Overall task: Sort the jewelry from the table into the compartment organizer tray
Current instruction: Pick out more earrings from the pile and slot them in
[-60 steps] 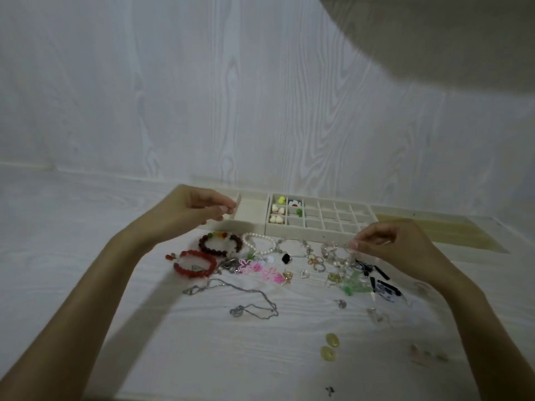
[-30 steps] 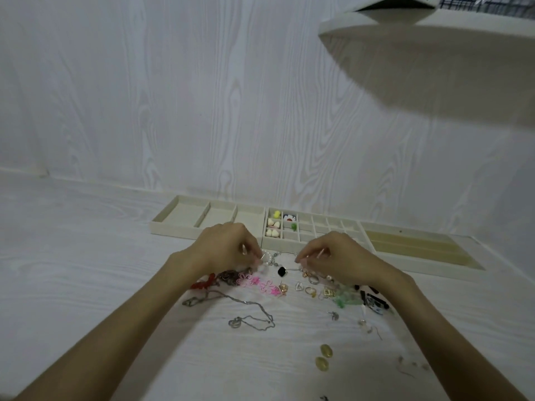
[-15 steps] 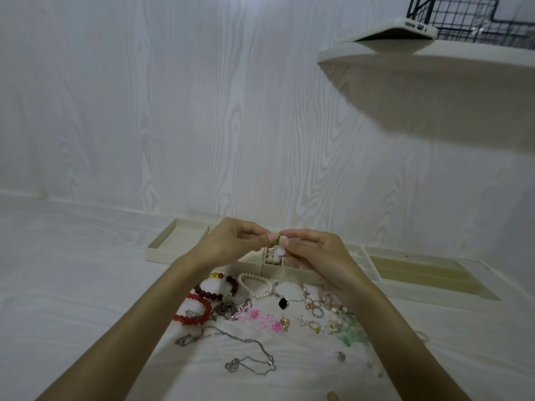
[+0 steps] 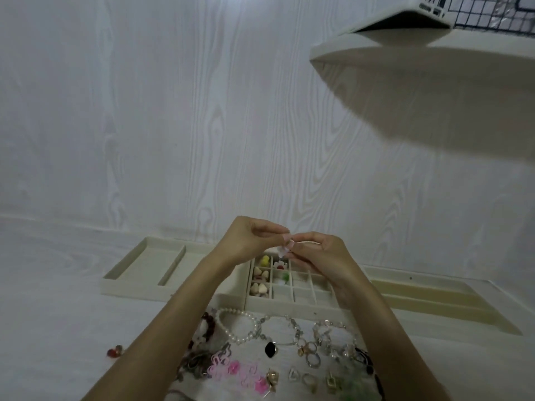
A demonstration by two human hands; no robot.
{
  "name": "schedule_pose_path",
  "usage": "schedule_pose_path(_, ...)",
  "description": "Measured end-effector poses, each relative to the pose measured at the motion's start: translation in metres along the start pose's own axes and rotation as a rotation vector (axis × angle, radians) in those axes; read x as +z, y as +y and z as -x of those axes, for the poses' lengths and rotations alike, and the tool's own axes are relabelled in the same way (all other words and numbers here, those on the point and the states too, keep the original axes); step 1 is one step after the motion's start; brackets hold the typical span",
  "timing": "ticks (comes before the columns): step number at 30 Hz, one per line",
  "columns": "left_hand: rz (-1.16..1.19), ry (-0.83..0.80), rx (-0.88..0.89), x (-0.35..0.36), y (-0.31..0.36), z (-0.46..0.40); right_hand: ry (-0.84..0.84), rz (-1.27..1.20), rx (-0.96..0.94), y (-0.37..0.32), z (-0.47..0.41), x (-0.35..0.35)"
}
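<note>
My left hand [image 4: 249, 238] and my right hand [image 4: 321, 251] meet above the cream compartment organizer tray [image 4: 139, 273], fingertips together. Between them they pinch a small pale piece of jewelry [image 4: 282, 250]; its exact kind is too small to tell. The tray's small-cell section [image 4: 301, 287] holds yellow, cream, red-and-white and green pieces in its left cells. On the table in front of the tray lies the loose jewelry: a pearl bracelet [image 4: 240, 325], a silver bracelet with a black stone [image 4: 272, 348], several rings [image 4: 311, 354], a pink flower chain [image 4: 240, 371] and a dark red bead bracelet [image 4: 207, 328].
A small red bead piece [image 4: 115, 351] lies alone on the table to the left. A white shelf [image 4: 405, 53] juts from the wall at the upper right, with a flat device [image 4: 405, 18] and a wire basket [image 4: 492, 13] on it. The tray's right section [image 4: 428, 299] is yellowish.
Both hands dipped into the jewelry pile, lifted a small piece and came together above the tray. The camera has tilted up, so the pile sits lower in view.
</note>
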State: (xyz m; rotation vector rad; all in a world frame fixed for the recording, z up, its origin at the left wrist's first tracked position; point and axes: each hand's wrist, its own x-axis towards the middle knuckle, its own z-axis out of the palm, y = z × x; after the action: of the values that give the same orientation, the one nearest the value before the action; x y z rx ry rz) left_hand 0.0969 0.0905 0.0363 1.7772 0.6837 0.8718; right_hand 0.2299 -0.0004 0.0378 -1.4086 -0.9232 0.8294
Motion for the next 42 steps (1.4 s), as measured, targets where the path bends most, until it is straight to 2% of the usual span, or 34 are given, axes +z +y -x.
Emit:
schedule_pose_path(7,-0.123,-0.040,0.047,0.003,-0.020,-0.023,0.020,0.177,-0.005,0.011,-0.021,-0.009)
schedule_pose_path(11,-0.312,-0.090,0.036,0.007,-0.031,-0.029,0.075,0.357,-0.015,0.027,-0.026,-0.008)
schedule_pose_path(20,-0.679,-0.189,-0.036,0.005,-0.046,-0.032,0.036,0.698,-0.044,0.046,-0.029,0.000)
schedule_pose_path(33,-0.788,-0.199,0.001,0.012,-0.055,-0.035,0.006,0.950,-0.146,0.041,-0.031,-0.006)
schedule_pose_path(42,-0.766,-0.164,0.064,0.014,-0.061,-0.034,0.102,0.842,-0.119,0.031,-0.028,-0.024)
